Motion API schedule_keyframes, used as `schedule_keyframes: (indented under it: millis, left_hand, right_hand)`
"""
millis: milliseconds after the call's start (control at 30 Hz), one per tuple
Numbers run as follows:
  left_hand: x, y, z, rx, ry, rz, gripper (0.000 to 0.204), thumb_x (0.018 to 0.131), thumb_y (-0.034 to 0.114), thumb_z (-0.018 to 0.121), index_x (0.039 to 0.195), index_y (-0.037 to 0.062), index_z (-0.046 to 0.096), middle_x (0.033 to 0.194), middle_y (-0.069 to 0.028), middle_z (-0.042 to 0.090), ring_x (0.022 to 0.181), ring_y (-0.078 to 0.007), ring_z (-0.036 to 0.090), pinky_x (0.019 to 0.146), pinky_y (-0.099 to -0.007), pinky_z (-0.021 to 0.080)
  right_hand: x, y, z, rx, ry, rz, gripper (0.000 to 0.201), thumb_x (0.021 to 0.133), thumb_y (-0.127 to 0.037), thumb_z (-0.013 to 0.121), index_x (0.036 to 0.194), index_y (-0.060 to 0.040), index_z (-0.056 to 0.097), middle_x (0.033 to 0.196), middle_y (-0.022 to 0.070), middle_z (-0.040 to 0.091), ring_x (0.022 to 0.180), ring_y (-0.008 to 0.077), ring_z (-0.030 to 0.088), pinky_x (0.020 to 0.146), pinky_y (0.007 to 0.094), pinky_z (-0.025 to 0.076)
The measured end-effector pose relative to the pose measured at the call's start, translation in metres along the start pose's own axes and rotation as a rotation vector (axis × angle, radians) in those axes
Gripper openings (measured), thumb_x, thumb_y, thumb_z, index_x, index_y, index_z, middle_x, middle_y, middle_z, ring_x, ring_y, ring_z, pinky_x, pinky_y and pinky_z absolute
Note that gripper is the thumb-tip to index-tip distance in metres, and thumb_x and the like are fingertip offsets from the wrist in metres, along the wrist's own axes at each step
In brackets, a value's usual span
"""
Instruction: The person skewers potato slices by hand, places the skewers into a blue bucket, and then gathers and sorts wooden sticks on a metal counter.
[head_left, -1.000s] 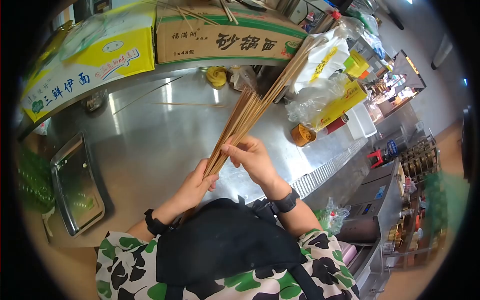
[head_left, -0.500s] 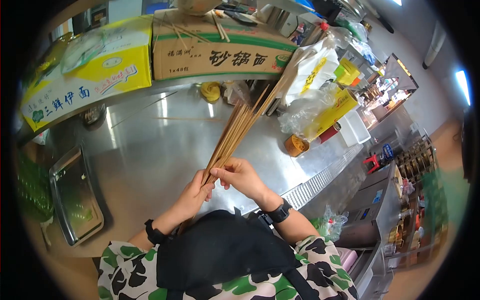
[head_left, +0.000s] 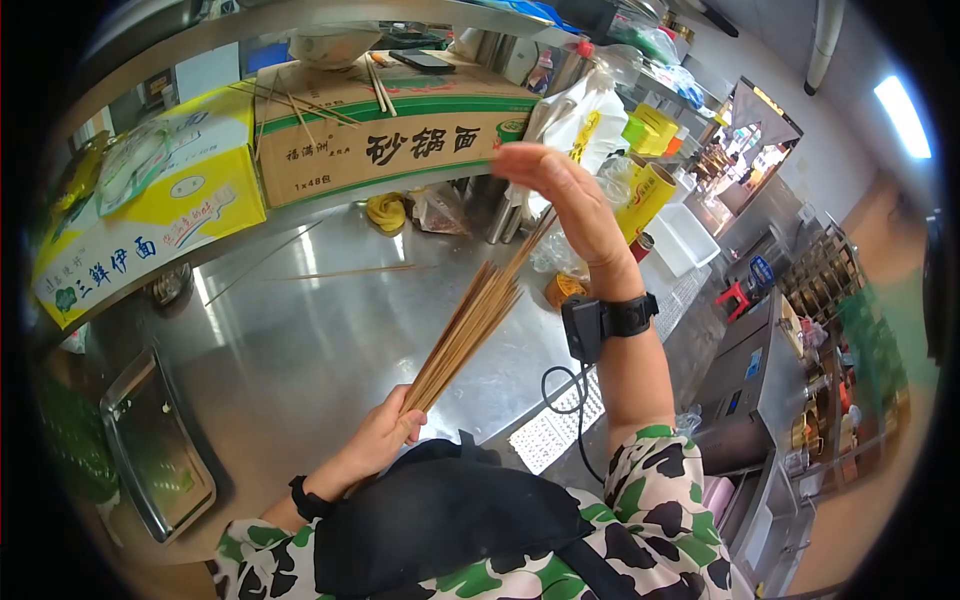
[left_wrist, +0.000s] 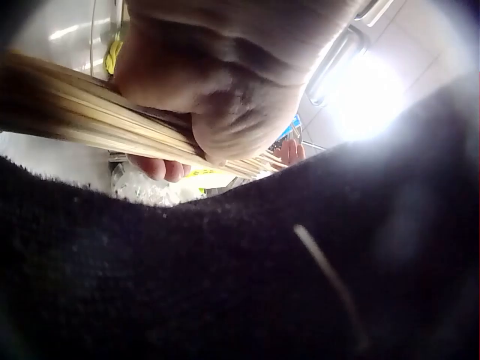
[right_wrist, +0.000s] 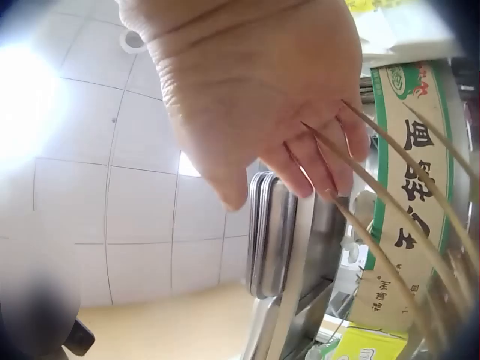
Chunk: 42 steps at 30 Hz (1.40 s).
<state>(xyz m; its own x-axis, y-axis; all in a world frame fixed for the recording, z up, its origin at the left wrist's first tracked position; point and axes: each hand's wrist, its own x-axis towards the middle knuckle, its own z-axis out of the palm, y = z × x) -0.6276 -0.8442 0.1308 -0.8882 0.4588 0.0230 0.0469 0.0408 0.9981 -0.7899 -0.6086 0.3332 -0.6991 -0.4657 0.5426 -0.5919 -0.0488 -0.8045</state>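
Observation:
A thick bundle of thin wooden skewers [head_left: 462, 340] slants up over the steel counter, a few of them reaching past the others at the upper right. My left hand [head_left: 378, 438] grips the bundle near its lower end, fingers wrapped round it. Close by in the left wrist view, the sticks [left_wrist: 82, 112] run under the palm. My right hand [head_left: 575, 205] is raised beyond the bundle's upper end with its fingers extended, holding nothing. Several pointed skewer tips overlap the fingers of this hand [right_wrist: 262, 97] in the right wrist view.
Two cartons, one yellow [head_left: 150, 215] and one brown [head_left: 400, 140], sit on a shelf over the counter [head_left: 300, 340]. A metal tray [head_left: 160, 450] lies at the left. Loose skewers, a yellow coil [head_left: 386, 211] and an orange tin [head_left: 566, 290] are on the counter.
My right hand has left the skewers beside my left hand and risen up and to the right, its fingers straightening. The left hand keeps its grip. The head view has shifted.

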Motion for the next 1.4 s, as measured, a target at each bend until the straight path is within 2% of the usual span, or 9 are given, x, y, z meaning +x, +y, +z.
schedule_keyframes:
  millis: [100, 133, 267, 367, 567, 667, 1000, 1267, 1400]
  left_hand:
    - [0.000, -0.007, -0.002, -0.026, -0.036, -0.009, 0.024, 0.097, 0.018, 0.040, 0.112, -0.0006, 0.041, 0.085, -0.0039, 0.052, 0.068, -0.0099, 0.051, 0.064, -0.0258, 0.046]
    - [0.001, -0.013, -0.003, -0.072, -0.029, -0.004, 0.024, 0.097, 0.018, 0.040, 0.112, -0.0004, 0.041, 0.086, -0.0039, 0.052, 0.068, -0.0098, 0.051, 0.065, -0.0259, 0.046]
    - [0.000, -0.020, -0.004, -0.116, -0.025, 0.018, 0.025, 0.097, 0.020, 0.040, 0.111, 0.0001, 0.042, 0.088, -0.0038, 0.051, 0.069, -0.0093, 0.050, 0.065, -0.0256, 0.046]
    - [0.000, -0.023, -0.007, -0.097, -0.034, 0.019, 0.022, 0.097, 0.020, 0.040, 0.108, 0.0007, 0.043, 0.087, -0.0034, 0.051, 0.068, -0.0088, 0.050, 0.064, -0.0249, 0.045]
    - [0.003, -0.014, -0.007, -0.070, -0.009, 0.014, 0.019, 0.097, 0.020, 0.042, 0.104, 0.0021, 0.043, 0.085, -0.0029, 0.051, 0.067, -0.0085, 0.050, 0.063, -0.0245, 0.045]
    - [0.004, -0.014, -0.008, -0.046, -0.032, 0.017, 0.021, 0.096, 0.021, 0.043, 0.106, 0.0016, 0.044, 0.085, -0.0029, 0.051, 0.067, -0.0085, 0.051, 0.063, -0.0246, 0.045]
    - [0.004, -0.021, -0.009, -0.150, -0.058, 0.026, 0.031, 0.097, 0.030, 0.042, 0.108, 0.0021, 0.044, 0.087, -0.0029, 0.050, 0.069, -0.0086, 0.050, 0.065, -0.0242, 0.045]
    - [0.007, -0.024, -0.006, -0.195, -0.029, 0.020, 0.029, 0.096, 0.023, 0.044, 0.113, -0.0005, 0.045, 0.082, -0.0021, 0.052, 0.064, -0.0077, 0.049, 0.060, -0.0237, 0.044]
    - [0.004, -0.021, -0.012, -0.214, 0.008, 0.083, 0.029, 0.096, 0.023, 0.044, 0.114, -0.0003, 0.044, 0.082, -0.0020, 0.051, 0.065, -0.0076, 0.048, 0.061, -0.0232, 0.044]
  right_hand:
    - [-0.006, -0.009, 0.005, -0.057, -0.249, 0.126, 0.040, 0.095, -0.032, 0.047, 0.116, 0.0010, 0.056, 0.107, 0.0089, 0.062, 0.100, 0.0179, 0.059, 0.085, 0.0304, 0.046]
    - [-0.012, -0.005, 0.014, -0.034, -0.209, 0.176, 0.035, 0.094, -0.031, 0.049, 0.109, -0.0022, 0.061, 0.097, 0.0089, 0.067, 0.089, 0.0206, 0.064, 0.079, 0.0310, 0.048]
    - [-0.023, 0.004, 0.038, -0.873, -0.176, -0.028, 0.026, 0.090, -0.029, 0.053, 0.098, -0.0080, 0.066, 0.086, 0.0114, 0.066, 0.079, 0.0294, 0.063, 0.068, 0.0328, 0.049]
    - [-0.026, 0.003, 0.042, -1.047, -0.306, 0.110, 0.028, 0.093, -0.024, 0.052, 0.104, -0.0008, 0.063, 0.093, 0.0095, 0.068, 0.088, 0.0174, 0.064, 0.078, 0.0280, 0.048]
    - [-0.014, -0.004, 0.001, -0.444, -0.130, 0.148, 0.034, 0.095, -0.027, 0.048, 0.114, -0.0006, 0.059, 0.106, 0.0078, 0.064, 0.099, 0.0151, 0.058, 0.086, 0.0271, 0.045]
    - [-0.016, 0.004, 0.009, -0.265, -0.220, 0.142, 0.036, 0.095, -0.028, 0.049, 0.112, 0.0019, 0.059, 0.102, 0.0089, 0.065, 0.097, 0.0158, 0.060, 0.087, 0.0278, 0.045]
    - [-0.029, 0.019, 0.025, -0.250, -0.255, 0.179, 0.043, 0.097, -0.035, 0.043, 0.111, 0.0014, 0.060, 0.098, 0.0106, 0.067, 0.094, 0.0166, 0.061, 0.084, 0.0284, 0.046]
    - [-0.032, 0.021, 0.048, -0.640, -0.376, 0.078, 0.036, 0.094, -0.031, 0.049, 0.111, -0.0012, 0.060, 0.102, 0.0128, 0.065, 0.094, 0.0209, 0.061, 0.082, 0.0315, 0.046]
    - [-0.033, 0.022, 0.028, -0.193, -0.209, 0.207, 0.037, 0.094, -0.028, 0.049, 0.121, -0.0025, 0.055, 0.115, 0.0114, 0.060, 0.106, 0.0177, 0.056, 0.092, 0.0295, 0.042]
